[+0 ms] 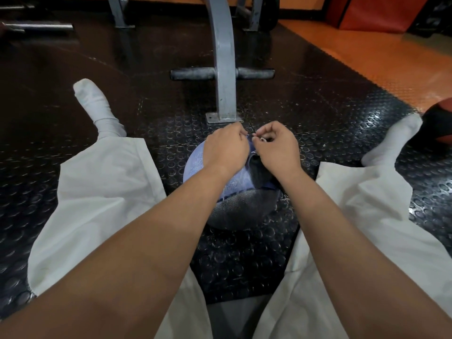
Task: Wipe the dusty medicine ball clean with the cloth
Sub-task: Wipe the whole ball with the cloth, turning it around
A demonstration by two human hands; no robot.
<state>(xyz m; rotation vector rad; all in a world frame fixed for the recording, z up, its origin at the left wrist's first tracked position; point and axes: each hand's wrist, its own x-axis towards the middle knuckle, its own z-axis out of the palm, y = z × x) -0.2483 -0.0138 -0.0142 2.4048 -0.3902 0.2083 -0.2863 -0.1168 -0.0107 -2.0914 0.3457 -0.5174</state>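
A dark, dusty medicine ball point(241, 211) lies on the studded floor between my spread legs. A blue cloth point(195, 160) is draped over its far and left side, so only the near part of the ball shows. My left hand point(226, 149) and my right hand point(277, 149) are side by side over the ball's far top. Each pinches the cloth's far edge between curled fingers and thumb. A small white tag shows at my right fingertips.
A grey metal machine post point(223, 69) with a floor plate and crossbar stands just beyond the ball. My legs in white trousers and socks point(97, 106) flank it. Another dark-and-orange ball point(437, 118) lies at the right edge. Orange flooring runs along the far right.
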